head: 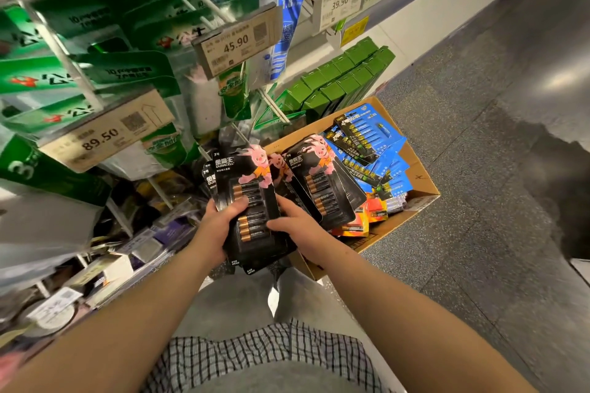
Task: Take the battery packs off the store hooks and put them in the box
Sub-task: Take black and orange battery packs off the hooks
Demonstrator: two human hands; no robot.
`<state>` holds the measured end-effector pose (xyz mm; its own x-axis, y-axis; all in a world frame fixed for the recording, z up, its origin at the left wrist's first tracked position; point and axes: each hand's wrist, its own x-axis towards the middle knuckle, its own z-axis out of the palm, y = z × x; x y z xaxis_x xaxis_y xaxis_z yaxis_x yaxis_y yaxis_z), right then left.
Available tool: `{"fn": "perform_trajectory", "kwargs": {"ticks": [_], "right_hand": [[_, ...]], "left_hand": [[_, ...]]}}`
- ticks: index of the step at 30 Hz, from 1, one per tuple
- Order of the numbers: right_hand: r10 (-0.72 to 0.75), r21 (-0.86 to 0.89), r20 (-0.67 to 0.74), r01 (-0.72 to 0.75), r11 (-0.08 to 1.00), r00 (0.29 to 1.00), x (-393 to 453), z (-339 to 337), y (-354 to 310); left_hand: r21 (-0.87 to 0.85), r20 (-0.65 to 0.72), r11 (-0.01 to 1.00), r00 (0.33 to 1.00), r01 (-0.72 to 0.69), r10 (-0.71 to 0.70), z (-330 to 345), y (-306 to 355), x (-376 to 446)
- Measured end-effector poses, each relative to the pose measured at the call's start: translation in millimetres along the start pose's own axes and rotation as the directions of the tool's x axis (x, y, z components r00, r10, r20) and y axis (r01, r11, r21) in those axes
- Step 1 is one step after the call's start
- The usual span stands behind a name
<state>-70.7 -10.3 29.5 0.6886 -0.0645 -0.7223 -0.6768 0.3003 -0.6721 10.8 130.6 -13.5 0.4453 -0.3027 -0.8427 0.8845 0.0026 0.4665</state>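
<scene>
- Just short of the near-left corner of the open brown cardboard box [421, 191]: a fanned stack of black card-backed battery packs [252, 201], pink mascot printed up top, gold-tipped cells showing through the blister; held in the air, not yet over the box.
- Left hand [217, 230] grips the stack's left edge, thumb curled over the front. Right hand [295, 228] pinches the right edge, fingers tucked behind.
- Box contents: more black packs leaning along the left wall, blue card-backed packs [376, 150] piled toward the far-right corner, orange packs [373, 214] by the near wall.
- Advice for this step: keep both hands clamped while swinging right, since the cards are splayed and the lower ones look likely to slip. Square them first.
- Lay the stack flat on the leaning black packs, not on end, so nothing tips over the near wall.
- Let go only once the stack is below the rim.
- Surroundings: white wire store hooks [271, 102] with green-packaged goods, price tags reading 45.90 [236, 43] and 89.50; grey floor on the right.
</scene>
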Motion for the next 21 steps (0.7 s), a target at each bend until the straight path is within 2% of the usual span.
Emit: {"fn": "perform_trajectory", "kwargs": {"ticks": [1, 3, 5, 7, 9, 11, 13, 16, 18, 21], "right_hand": [[0.024, 0.013, -0.024, -0.023, 1.000, 0.999, 2, -4, -1], [0.011, -0.102, -0.196, -0.032, 0.994, 0.981, 8, -17, -5], [-0.067, -0.293, -0.439, -0.072, 0.954, 0.896, 10, -34, -6], [-0.159, -0.420, -0.563, -0.115, 0.900, 0.811, 10, -46, 1], [-0.146, -0.535, -0.543, -0.206, 0.819, 0.827, 13, -50, 11], [-0.059, -0.623, -0.492, -0.304, 0.720, 0.869, 20, -47, 22], [-0.042, -0.664, -0.488, -0.340, 0.666, 0.872, 27, -45, 28], [-0.032, -0.591, -0.504, -0.317, 0.741, 0.863, 28, -49, 30], [-0.010, -0.445, -0.528, -0.266, 0.855, 0.849, 15, -54, 24], [-0.021, -0.173, -0.558, -0.091, 0.981, 0.830, -20, -62, 14]], "left_hand": [[0.000, 0.005, 1.000, 1.000, 0.006, -0.006, -1, 1, 0], [0.020, 0.014, 1.000, 1.000, 0.005, -0.005, -5, 3, 1], [0.045, 0.009, 0.999, 1.000, 0.006, -0.006, -9, 5, 1], [0.069, 0.001, 0.998, 1.000, -0.003, 0.002, -15, 4, 2], [0.090, -0.009, 0.996, 1.000, -0.008, 0.009, -21, 2, 2], [0.083, -0.020, 0.997, 1.000, -0.004, 0.006, -25, 0, 0], [0.072, -0.032, 0.997, 1.000, 0.003, -0.001, -26, -2, -2], [0.091, -0.047, 0.996, 0.999, -0.024, 0.028, -27, -4, -6], [0.116, -0.050, 0.991, 0.996, -0.070, 0.076, -25, -4, -11], [0.110, -0.049, 0.983, 0.987, -0.145, 0.151, -21, -4, -24]]}}
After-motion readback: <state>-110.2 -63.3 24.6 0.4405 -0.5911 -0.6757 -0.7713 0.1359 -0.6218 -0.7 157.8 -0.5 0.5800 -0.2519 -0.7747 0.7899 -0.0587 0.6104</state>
